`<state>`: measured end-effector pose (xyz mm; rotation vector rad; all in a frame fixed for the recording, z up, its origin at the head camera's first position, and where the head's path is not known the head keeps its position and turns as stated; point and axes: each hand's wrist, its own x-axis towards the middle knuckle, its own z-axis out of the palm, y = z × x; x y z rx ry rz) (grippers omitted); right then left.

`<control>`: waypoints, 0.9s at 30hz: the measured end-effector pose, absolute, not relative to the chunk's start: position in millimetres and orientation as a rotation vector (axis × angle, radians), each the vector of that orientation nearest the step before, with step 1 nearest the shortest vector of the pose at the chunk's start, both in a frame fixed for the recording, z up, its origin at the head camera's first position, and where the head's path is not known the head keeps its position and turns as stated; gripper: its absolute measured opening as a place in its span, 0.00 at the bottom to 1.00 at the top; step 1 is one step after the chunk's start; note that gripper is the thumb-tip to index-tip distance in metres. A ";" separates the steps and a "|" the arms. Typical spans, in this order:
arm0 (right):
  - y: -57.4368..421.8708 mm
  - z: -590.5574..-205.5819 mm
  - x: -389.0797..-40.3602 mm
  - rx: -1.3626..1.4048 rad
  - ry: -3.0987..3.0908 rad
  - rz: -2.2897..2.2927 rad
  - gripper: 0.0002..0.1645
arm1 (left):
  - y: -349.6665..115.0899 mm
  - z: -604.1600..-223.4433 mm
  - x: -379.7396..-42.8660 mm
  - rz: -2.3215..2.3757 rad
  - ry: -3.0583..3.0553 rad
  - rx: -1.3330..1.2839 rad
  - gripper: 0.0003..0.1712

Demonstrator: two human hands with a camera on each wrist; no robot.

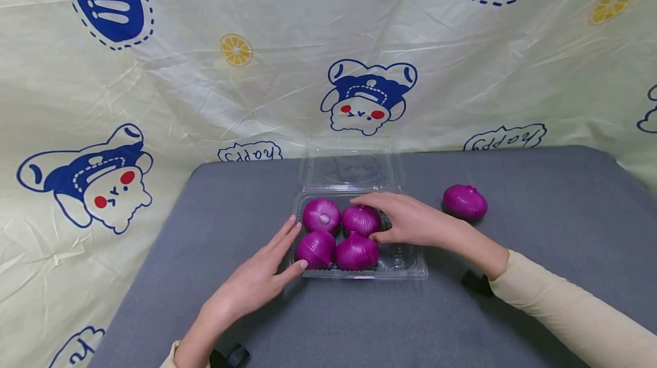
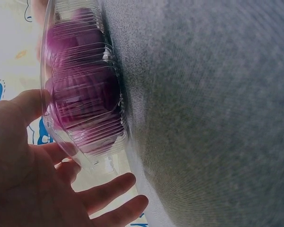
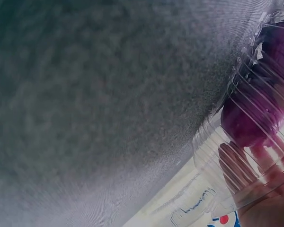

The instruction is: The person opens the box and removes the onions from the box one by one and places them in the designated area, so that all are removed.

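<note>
Several purple onions sit in a clear plastic box [image 1: 402, 274] whose lid [image 1: 354, 171] stands raised at the back. My right hand [image 1: 410, 218] reaches over the box's right side and holds the back right onion [image 1: 361, 219] between thumb and fingers. Through the ribbed wall, the right wrist view shows that hand's fingers against an onion [image 3: 251, 116]. My left hand [image 1: 259, 279] lies along the box's left side, fingers extended, with thumb and fingertips at the rim beside the front left onion [image 1: 315, 249]. In the left wrist view its lower fingers spread loosely below the rim.
Another purple onion [image 1: 465, 202] lies on the grey tabletop [image 1: 246, 202], to the right of the box. Behind the table hangs a pale printed cloth [image 1: 287, 14]. Dark straps with small black blocks show at both wrists.
</note>
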<state>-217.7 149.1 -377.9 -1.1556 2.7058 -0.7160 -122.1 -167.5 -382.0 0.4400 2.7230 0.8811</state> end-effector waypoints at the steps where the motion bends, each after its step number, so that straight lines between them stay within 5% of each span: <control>1: 148.8 -378.2 -218.3 -1.153 2.709 -0.708 0.43 | -167.5 -381.8 -122.3 0.882 2.722 0.438 0.44; 27: 152.0 -375.9 -223.0 -1.160 2.649 -0.847 0.36 | -166.7 -381.7 -120.6 0.830 2.774 0.448 0.44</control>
